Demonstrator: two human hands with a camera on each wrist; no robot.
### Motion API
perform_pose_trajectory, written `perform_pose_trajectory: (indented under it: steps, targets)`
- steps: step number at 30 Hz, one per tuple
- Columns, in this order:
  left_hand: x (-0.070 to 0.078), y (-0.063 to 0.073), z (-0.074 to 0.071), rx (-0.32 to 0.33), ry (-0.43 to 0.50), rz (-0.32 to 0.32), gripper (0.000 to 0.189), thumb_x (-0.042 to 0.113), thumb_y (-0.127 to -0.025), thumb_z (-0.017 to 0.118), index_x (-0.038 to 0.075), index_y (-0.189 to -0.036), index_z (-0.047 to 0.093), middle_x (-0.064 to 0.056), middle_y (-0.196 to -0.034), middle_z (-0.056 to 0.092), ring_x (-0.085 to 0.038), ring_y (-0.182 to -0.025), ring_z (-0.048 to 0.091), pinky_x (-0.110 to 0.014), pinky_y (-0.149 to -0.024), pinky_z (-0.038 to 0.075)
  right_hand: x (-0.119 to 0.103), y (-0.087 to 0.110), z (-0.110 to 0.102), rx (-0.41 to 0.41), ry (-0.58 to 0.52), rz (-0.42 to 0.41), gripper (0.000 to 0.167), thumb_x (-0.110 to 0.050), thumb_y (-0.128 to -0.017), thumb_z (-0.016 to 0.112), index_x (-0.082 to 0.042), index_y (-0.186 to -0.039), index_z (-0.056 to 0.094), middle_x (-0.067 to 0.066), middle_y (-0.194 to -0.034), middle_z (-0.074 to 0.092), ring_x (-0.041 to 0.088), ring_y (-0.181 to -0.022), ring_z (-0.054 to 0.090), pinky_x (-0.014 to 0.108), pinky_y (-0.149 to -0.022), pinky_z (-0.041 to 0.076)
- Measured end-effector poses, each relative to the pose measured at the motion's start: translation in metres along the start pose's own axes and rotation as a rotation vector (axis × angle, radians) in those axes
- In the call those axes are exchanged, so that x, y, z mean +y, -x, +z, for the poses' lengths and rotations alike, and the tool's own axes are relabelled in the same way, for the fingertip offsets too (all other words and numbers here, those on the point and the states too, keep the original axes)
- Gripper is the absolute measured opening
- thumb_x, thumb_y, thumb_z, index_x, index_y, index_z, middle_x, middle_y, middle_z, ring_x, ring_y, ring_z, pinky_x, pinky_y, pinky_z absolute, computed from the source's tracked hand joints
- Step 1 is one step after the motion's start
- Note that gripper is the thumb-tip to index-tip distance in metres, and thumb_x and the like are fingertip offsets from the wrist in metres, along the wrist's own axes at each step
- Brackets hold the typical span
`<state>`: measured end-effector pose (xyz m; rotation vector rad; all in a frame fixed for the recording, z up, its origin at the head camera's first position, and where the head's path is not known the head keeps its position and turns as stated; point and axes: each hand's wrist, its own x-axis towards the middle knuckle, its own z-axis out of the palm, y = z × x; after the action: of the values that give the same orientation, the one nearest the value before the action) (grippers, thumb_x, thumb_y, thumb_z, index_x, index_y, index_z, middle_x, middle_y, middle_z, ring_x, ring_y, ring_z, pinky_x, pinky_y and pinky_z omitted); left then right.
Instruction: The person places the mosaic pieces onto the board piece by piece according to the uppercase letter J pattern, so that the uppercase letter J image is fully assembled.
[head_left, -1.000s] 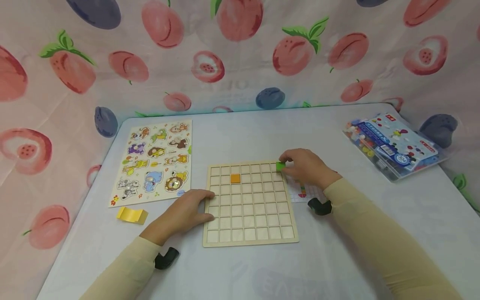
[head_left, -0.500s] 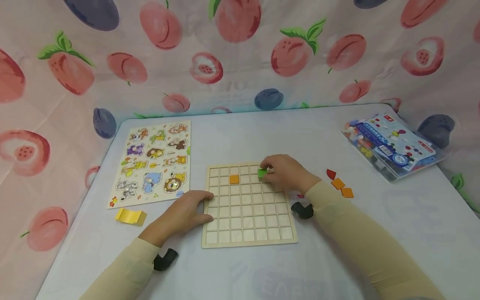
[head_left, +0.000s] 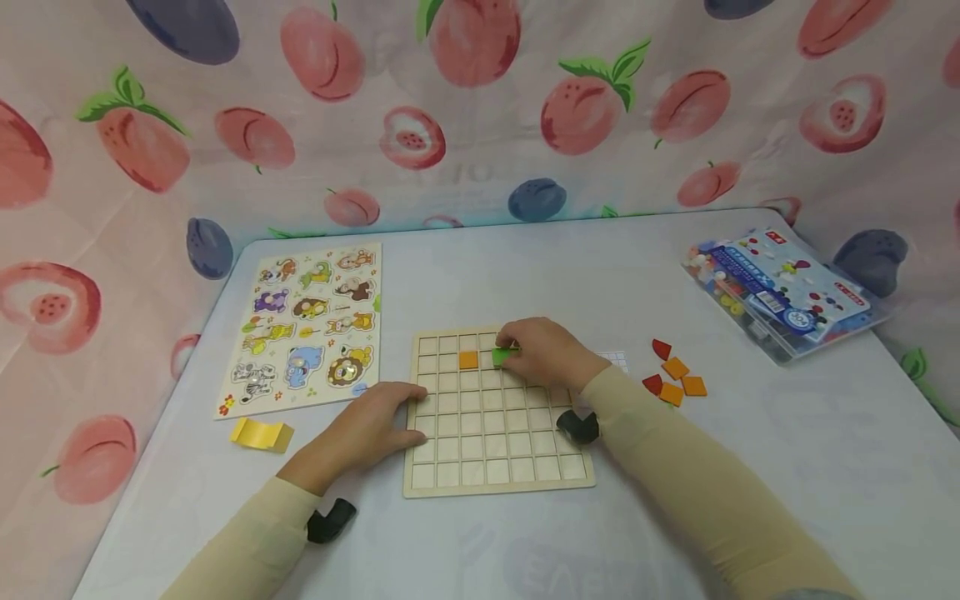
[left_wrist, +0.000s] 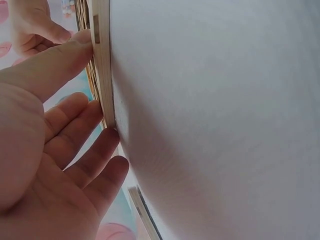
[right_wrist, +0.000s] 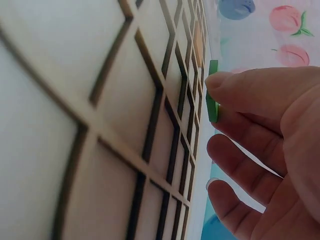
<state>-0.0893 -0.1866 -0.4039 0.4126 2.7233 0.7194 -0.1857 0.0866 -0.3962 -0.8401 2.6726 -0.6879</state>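
Observation:
My right hand (head_left: pixel 547 350) pinches a green square tile (head_left: pixel 500 357) between thumb and finger, over the upper part of a wooden grid board (head_left: pixel 498 492). In the right wrist view the green tile (right_wrist: pixel 213 92) stands on edge, a little off the grid, and the other fingers curve loosely below. One orange square tile (head_left: pixel 468 360) lies in a cell to the left of the green one. My left hand (head_left: pixel 367 425) rests against the board's left side with thumb and fingers spread. From the left wrist, the thumb and fingertips (left_wrist: pixel 82 47) show right at the wooden edge.
Several orange and red tiles (head_left: pixel 675 367) lie right of the board, near a partly covered gridded paper (head_left: pixel 617 359). An animal puzzle board (head_left: pixel 307 325) and a yellow block (head_left: pixel 262 433) sit at left. A clear plastic case (head_left: pixel 787 292) stands back right.
My right hand has carried the green tile leftward from the board's upper right corner, uncovering the loose tiles at right. The left hand keeps its place.

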Motion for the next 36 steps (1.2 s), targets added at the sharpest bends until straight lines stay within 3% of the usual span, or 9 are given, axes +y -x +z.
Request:
perform_pose_trajectory:
  steps: [15,36]
  targets:
    - [0.001,0.001,0.000,-0.001,-0.008,-0.005,0.055,0.019,-0.085,0.082,0.005,-0.133,0.061,-0.008,-0.134,0.060,-0.031,-0.131,0.049,-0.046,-0.110,0.039,-0.010,-0.009,0.010,-0.026,0.035,0.015,0.026,-0.015,-0.096,0.066,-0.007,-0.121,0.068,0.006,-0.120,0.069,0.026,-0.114,0.061,0.038,-0.101,0.047]
    - [0.002,0.000,-0.001,0.004,-0.010,0.007,0.055,0.019,-0.084,0.082,0.005,-0.133,0.061,-0.008,-0.133,0.060,-0.031,-0.131,0.049,-0.046,-0.110,0.039,-0.013,-0.010,0.011,0.001,0.043,-0.007,0.027,-0.014,-0.097,0.066,-0.006,-0.122,0.068,0.007,-0.121,0.069,0.027,-0.114,0.062,0.038,-0.098,0.049]
